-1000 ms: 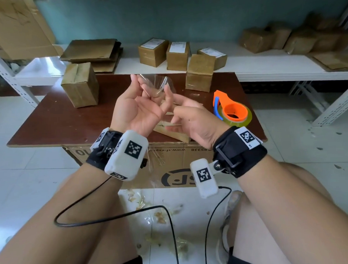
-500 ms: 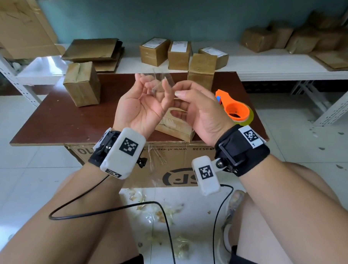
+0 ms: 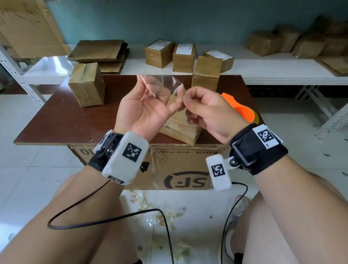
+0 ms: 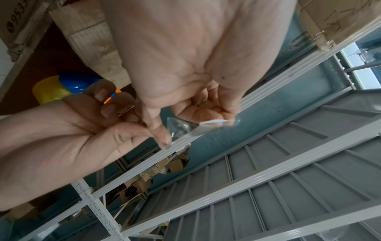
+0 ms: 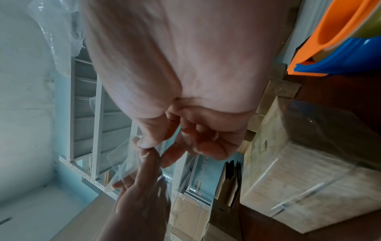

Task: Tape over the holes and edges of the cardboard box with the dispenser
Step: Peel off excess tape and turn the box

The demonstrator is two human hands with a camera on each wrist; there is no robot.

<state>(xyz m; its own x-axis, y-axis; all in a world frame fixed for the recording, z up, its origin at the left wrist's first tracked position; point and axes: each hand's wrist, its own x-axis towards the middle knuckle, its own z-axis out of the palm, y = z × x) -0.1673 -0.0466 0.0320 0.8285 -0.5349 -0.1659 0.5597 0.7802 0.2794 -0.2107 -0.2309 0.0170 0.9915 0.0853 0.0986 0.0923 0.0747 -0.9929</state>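
Note:
A crumpled strip of clear tape hangs in the air between my two hands, above the table. My left hand is palm up with its fingers curled, and the strip clings to its fingertips. My right hand pinches the strip's right end, close against the left thumb. The wrist views show the same tape between the fingers. Below the hands a small cardboard box lies on the brown table. The orange tape dispenser sits on the table behind my right hand, partly hidden.
Two more taped boxes stand on the table. Behind it, a white shelf carries several boxes and flattened cardboard. A large printed carton sits under the table's front edge. Tape scraps litter the floor between my knees.
My right hand has risen and curled into a pinch on the tape's end at the left thumb. The tape has spread wider between the hands. The left hand has barely moved.

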